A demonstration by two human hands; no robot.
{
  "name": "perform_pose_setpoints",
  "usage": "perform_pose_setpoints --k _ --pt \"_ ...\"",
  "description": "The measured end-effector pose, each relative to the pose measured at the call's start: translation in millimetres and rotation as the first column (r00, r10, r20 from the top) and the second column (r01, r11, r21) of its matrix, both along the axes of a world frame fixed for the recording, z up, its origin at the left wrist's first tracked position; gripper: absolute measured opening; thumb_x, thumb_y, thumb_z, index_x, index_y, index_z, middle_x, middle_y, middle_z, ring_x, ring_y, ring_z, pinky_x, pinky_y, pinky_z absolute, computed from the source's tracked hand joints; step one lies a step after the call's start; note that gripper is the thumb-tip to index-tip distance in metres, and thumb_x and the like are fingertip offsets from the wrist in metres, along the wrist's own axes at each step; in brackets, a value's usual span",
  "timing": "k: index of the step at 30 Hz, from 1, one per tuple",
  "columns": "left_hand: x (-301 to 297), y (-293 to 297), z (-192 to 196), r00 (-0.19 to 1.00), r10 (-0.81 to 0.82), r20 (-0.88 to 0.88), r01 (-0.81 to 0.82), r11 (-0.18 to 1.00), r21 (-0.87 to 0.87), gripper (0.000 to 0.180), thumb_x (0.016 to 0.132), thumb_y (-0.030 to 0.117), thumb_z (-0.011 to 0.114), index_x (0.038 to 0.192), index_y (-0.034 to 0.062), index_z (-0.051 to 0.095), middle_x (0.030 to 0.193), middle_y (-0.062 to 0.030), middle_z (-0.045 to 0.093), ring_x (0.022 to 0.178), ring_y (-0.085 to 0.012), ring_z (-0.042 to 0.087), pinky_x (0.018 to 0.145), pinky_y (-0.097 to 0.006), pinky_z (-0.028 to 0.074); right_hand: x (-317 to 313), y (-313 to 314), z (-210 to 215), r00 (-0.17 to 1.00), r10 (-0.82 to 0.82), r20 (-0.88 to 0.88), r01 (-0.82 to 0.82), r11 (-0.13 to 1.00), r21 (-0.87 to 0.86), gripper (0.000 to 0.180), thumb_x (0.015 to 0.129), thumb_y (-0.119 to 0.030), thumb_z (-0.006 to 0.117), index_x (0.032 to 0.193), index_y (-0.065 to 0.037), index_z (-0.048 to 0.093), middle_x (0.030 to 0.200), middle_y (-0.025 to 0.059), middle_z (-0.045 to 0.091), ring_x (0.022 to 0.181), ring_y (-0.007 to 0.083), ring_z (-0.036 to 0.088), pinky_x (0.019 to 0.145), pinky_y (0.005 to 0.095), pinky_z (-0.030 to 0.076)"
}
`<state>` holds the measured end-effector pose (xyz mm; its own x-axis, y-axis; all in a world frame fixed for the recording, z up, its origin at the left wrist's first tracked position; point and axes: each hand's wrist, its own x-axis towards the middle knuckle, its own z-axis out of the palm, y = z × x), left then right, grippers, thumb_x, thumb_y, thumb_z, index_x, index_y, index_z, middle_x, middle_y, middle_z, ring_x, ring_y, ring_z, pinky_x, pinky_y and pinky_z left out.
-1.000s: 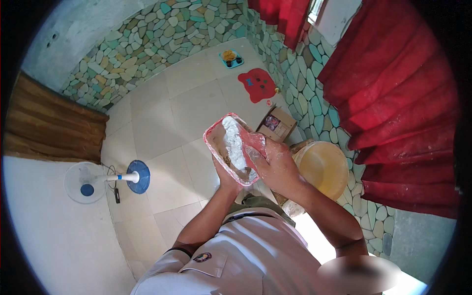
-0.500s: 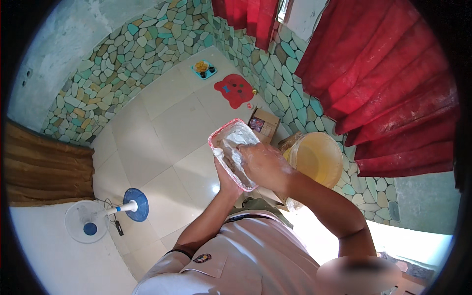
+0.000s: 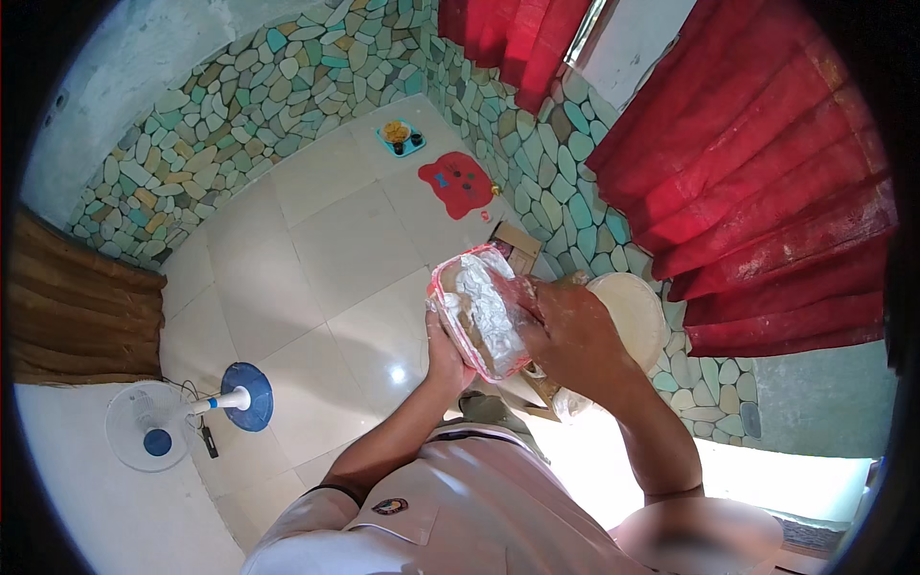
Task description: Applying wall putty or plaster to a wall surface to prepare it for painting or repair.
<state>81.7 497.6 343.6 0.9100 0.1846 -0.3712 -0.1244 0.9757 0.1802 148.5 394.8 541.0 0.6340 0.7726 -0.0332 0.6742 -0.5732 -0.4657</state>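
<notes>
A white tub [image 3: 438, 289] with a pinkish-red rim is held tilted in front of my torso. My left hand [image 3: 448, 356] cups it from below and along its left side, fingers wrapped round the wall. Inside lies a thick, shiny white paste [image 3: 491, 309], with some smeared on the walls. My right hand [image 3: 575, 331] is at the tub's right side, fingers curled inward at the paste and dusted with white. Whether those fingers grip a tool or only paste is hidden. Behind my right hand stands a large pale bucket [image 3: 634, 305], partly covered by it.
An open cardboard box [image 3: 518, 248] sits beyond the tub. Farther off lie a red animal-shaped mat [image 3: 461, 196] and a blue tray [image 3: 413, 145] with food and dark cups. A fan [image 3: 247, 397] stands at left. Red curtains [image 3: 757, 182] hang at right over a stone-clad wall.
The tub has shifted right and slightly down in the view. My right hand has moved from over the paste to the tub's right side. More of the paste now shows.
</notes>
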Motion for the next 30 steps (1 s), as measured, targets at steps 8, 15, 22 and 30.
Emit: perform_pose_setpoints --k 8,15,22,30 --pt "-17 7 10 0.995 0.029 -0.091 -0.020 0.995 0.098 0.065 0.093 0.057 0.025 0.138 0.0113 0.036 0.135 -0.0117 0.046 0.123 -0.0301 0.046 0.103 -0.047 0.039 -20 -2 -10 0.990 0.066 -0.121 -0.058 0.996 0.064 0.031 0.076 -0.009 0.054 0.106 -0.004 0.061 0.078 0.0192 0.060 0.073 0.0372 0.058 0.065 0.0452 0.045" --pt "-25 14 14 0.997 0.015 -0.077 -0.008 0.996 0.092 0.062 0.093 0.057 0.029 0.134 0.0122 0.042 0.128 -0.0097 0.051 0.118 -0.0274 0.050 0.101 -0.045 0.040 -29 1 -34 0.998 0.058 -0.011 -0.055 0.986 0.155 0.029 0.078 -0.010 0.055 0.106 -0.004 0.061 0.078 0.0187 0.060 0.071 0.0382 0.057 0.063 0.0463 0.045" --pt "-33 18 11 0.992 0.032 -0.119 -0.020 0.995 0.098 0.061 0.093 0.056 0.027 0.132 0.0115 0.042 0.129 -0.0107 0.050 0.119 -0.0291 0.050 0.101 -0.046 0.041 -37 3 -23 0.997 0.036 -0.067 -0.026 0.990 0.139 0.029 0.079 -0.012 0.056 0.107 -0.005 0.061 0.079 0.0180 0.061 0.072 0.0363 0.059 0.064 0.0454 0.046" --pt "-36 16 11 0.995 0.013 -0.094 -0.005 0.996 0.089 0.064 0.093 0.057 0.025 0.134 0.0110 0.041 0.131 -0.0108 0.049 0.121 -0.0290 0.048 0.102 -0.045 0.039 -38 5 -45 0.993 0.099 -0.068 -0.084 0.978 0.192 0.029 0.079 -0.013 0.057 0.106 -0.005 0.062 0.080 0.0188 0.062 0.074 0.0370 0.059 0.066 0.0463 0.046"
